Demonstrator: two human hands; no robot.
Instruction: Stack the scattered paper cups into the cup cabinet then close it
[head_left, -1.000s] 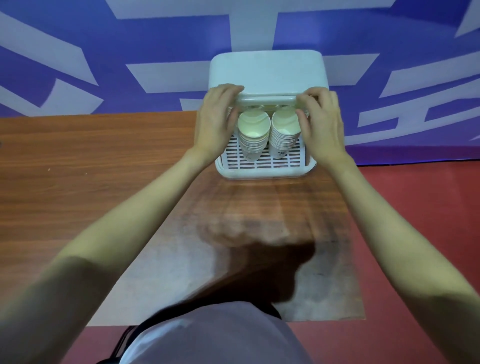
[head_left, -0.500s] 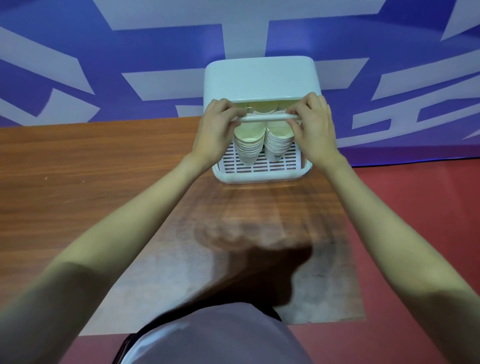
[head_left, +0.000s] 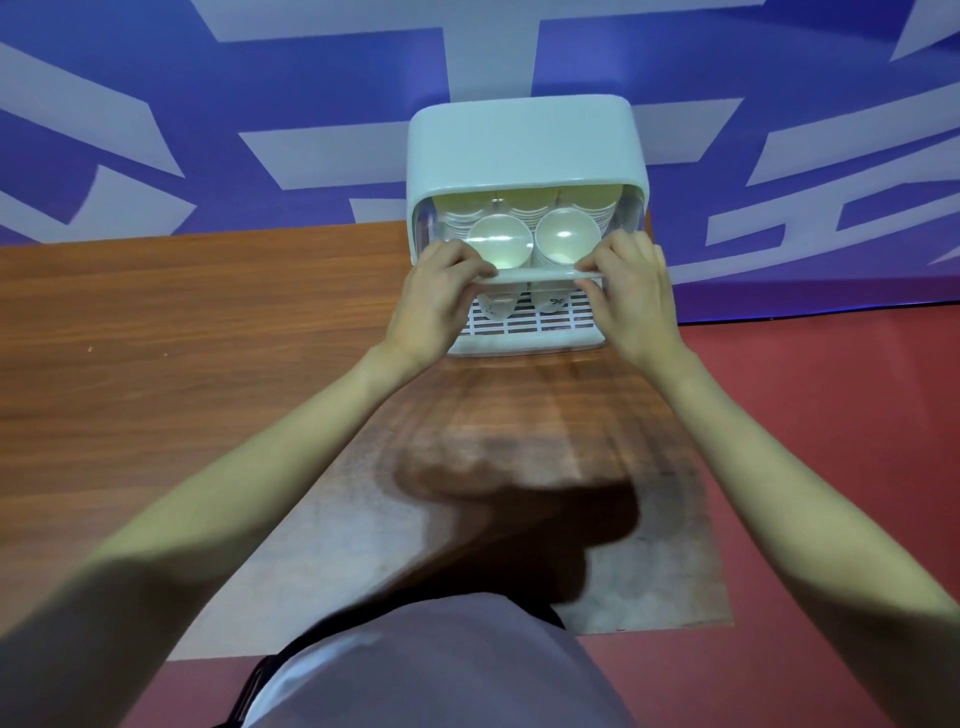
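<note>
The white cup cabinet (head_left: 524, 140) stands at the table's far edge against the wall. Its clear roll-down door (head_left: 519, 218) is about halfway down, with a white handle bar (head_left: 537, 275) along its lower edge. My left hand (head_left: 434, 301) grips the bar's left end and my right hand (head_left: 631, 296) grips its right end. Several stacks of paper cups (head_left: 563, 236) show through the door. The lower ends of two front stacks stand on the slotted floor grid (head_left: 530, 322) below the bar.
The cabinet sits on a brown wooden table (head_left: 208, 332) whose right edge runs just past the cabinet. A red floor (head_left: 831, 415) lies to the right. A blue and white wall (head_left: 260, 104) rises directly behind.
Both hands have pulled the door's handle bar down from the cabinet's top edge to about halfway, so the clear door now covers the upper parts of the cup stacks.
</note>
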